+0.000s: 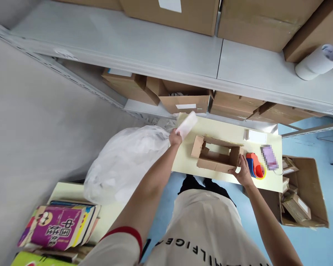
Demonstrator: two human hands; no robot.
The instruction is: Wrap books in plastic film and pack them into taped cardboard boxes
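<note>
My left hand is closed around the lower end of a pale pinkish-white oblong item, tilted up to the right; its exact kind is unclear. Just left of that hand bulges a big translucent white plastic bag. On the cream table, a small cardboard box lies with its top open and a flap folded out on the left. My right hand grips the right end of this box, thumb low and fingers along its side. Right beside it sits a red and blue tape dispenser.
A purple phone and a white label stack lie on the table's right. A grey shelf holding cartons overhangs the back. A large carton of small boxes stands right, books lower left, a white roll upper right.
</note>
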